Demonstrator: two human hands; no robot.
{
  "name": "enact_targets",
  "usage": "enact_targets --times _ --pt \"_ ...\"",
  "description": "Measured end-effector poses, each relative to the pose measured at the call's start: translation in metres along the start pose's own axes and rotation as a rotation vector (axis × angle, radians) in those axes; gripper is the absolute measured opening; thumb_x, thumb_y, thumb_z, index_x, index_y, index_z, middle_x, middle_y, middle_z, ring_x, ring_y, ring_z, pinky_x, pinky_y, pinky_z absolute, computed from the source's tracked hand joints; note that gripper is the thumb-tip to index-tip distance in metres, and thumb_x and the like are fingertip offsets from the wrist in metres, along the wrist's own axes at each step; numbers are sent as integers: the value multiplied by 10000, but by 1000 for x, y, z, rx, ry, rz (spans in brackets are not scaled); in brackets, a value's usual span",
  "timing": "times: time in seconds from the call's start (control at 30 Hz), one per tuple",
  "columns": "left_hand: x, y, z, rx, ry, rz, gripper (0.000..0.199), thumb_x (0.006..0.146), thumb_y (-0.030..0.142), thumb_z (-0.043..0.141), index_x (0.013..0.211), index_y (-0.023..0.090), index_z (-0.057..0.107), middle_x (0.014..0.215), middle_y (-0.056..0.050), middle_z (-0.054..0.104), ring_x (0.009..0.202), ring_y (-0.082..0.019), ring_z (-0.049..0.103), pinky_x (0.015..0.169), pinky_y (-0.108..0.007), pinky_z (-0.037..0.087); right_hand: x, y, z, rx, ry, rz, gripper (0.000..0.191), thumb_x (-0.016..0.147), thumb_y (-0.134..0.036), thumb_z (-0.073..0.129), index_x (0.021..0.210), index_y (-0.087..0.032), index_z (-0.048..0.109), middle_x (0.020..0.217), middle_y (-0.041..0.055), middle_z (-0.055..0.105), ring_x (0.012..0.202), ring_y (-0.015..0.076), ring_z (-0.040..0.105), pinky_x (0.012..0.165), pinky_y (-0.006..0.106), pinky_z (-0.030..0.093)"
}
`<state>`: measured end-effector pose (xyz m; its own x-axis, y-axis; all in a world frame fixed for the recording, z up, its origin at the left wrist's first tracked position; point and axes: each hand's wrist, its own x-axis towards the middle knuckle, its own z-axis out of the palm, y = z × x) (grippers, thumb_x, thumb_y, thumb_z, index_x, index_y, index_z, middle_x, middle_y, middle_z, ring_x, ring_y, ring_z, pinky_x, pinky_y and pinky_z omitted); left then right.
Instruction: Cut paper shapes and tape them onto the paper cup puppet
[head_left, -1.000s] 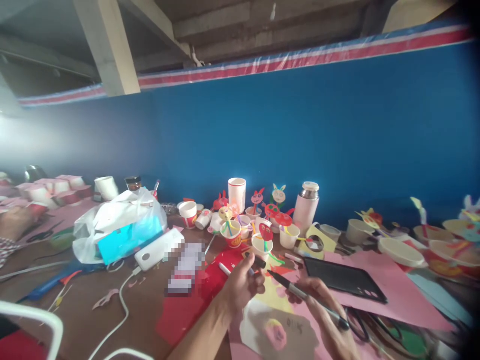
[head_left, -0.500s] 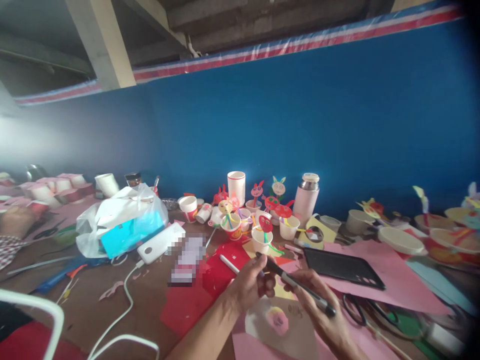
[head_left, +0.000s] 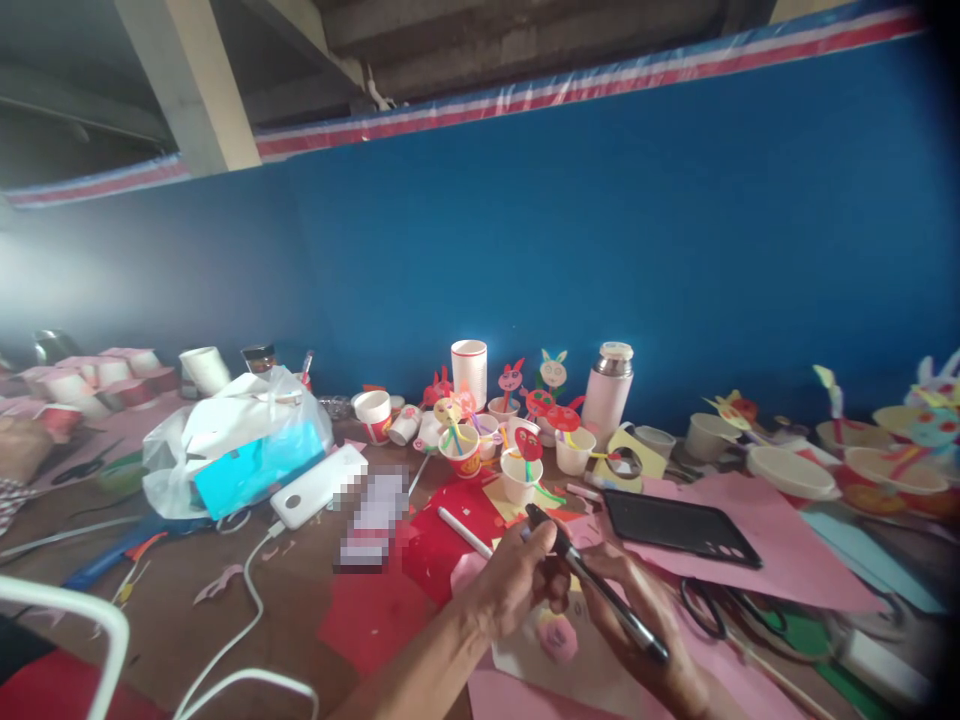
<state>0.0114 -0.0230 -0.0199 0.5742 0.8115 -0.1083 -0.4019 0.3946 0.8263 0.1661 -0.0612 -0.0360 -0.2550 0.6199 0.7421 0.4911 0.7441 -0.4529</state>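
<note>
Left fingertips (head_left: 541, 575) pinch the cap end of a slim black pen (head_left: 596, 592); the right hand (head_left: 645, 625) wraps its barrel, fingers closed, so the pen lies slanted between both hands at near centre, above a pink paper cutout (head_left: 556, 638). Farther off: a flat dark tablet (head_left: 679, 525) on matte pink paper (head_left: 772, 560), paper cups (head_left: 521, 480), a steel flask (head_left: 607, 395).

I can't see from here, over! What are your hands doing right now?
Left hand pinching the pen's cap end. Right hand gripping the black pen. Both over pink paper. Scissors lie close by the right hand.
</note>
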Motion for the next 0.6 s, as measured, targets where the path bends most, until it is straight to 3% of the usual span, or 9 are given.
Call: enact_targets --times 0.17,0.3,0.4,0.47,0.53,0.6 --pt "1 1 -9 10 29 6 445 708 542 605 855 134 508 571 26 485 407 -71 424 399 -214 343 1 0 5 -46 -16 85 181 839 -171 515 1008 -232 538 791 29 691 680 171 668 623 250 525" --pt "3 7 -11 102 130 42 448 713 570 578 846 152 490 555 46 482 339 -47 351 366 -205 297 -6 6 3 -127 82 80 242 786 -228 605 1026 -237 576 846 39 704 725 195 681 645 255 531" --pt "-4 22 -12 208 234 87 449 715 571 570 882 157 515 504 90 370 345 -33 242 383 -196 263 -5 7 -5 -159 139 108 268 786 -224 605 1052 -245 576 886 46 693 791 210 673 724 282 521" --pt "-13 34 -16 365 330 193 402 733 535 563 856 152 572 489 89 310 387 -49 231 420 -201 251 -1 5 -12 -132 121 120 288 808 -203 571 1092 -245 550 920 56 669 838 214 655 764 300 506" --pt "-23 43 -22 632 342 298 313 744 451 579 714 142 618 533 31 416 474 -84 345 492 -218 273 4 4 -16 -101 85 127 309 829 -184 535 1132 -243 519 971 78 638 902 225 626 799 329 489" --pt "-33 45 -29 793 400 303 214 719 364 614 655 162 638 584 -12 499 568 -131 422 556 -233 284 6 6 -17 -86 85 137 317 840 -178 517 1150 -238 500 1008 95 612 947 236 601 827 357 473"
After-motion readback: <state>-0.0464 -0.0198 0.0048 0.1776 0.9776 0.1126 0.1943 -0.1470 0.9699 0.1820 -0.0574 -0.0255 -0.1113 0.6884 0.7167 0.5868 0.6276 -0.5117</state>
